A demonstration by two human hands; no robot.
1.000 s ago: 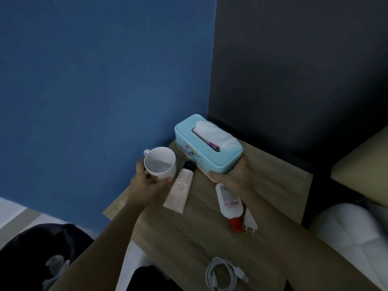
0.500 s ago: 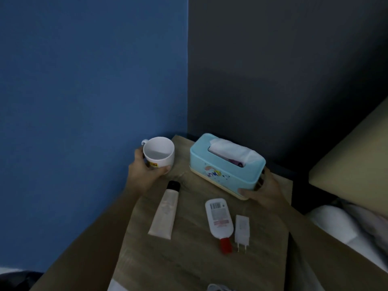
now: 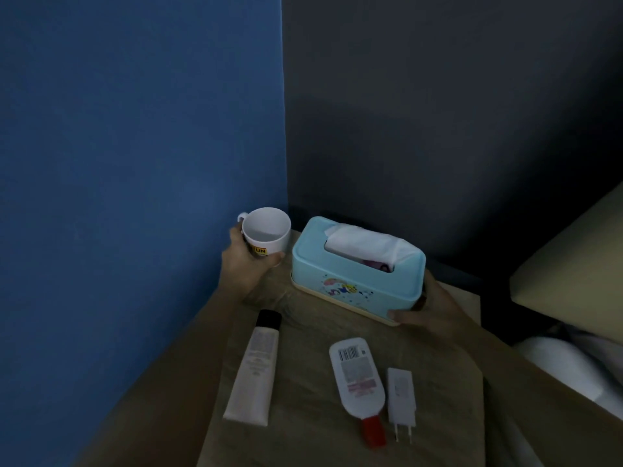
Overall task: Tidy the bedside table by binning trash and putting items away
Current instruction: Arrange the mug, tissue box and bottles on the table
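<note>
On the wooden bedside table point(image 3: 303, 399) my left hand point(image 3: 244, 264) grips a white mug point(image 3: 266, 232) at the back left corner, against the blue wall. My right hand point(image 3: 426, 311) holds the near right end of a light blue tissue box point(image 3: 354, 274), which stands along the back edge with a white tissue sticking out. Nearer to me lie a cream tube with a black cap point(image 3: 256, 369), a white bottle with a red cap point(image 3: 357, 382) and a white charger plug point(image 3: 401, 399).
The blue wall point(image 3: 135, 163) borders the table on the left and a dark wall point(image 3: 438, 112) runs behind it. A bed with a beige headboard point(image 3: 573, 274) and white bedding point(image 3: 566, 365) sits to the right.
My right hand has turned and slid the tissue box toward the back wall. My left hand has carried the mug into the back left corner. The view shifted, and the cable left the frame.
</note>
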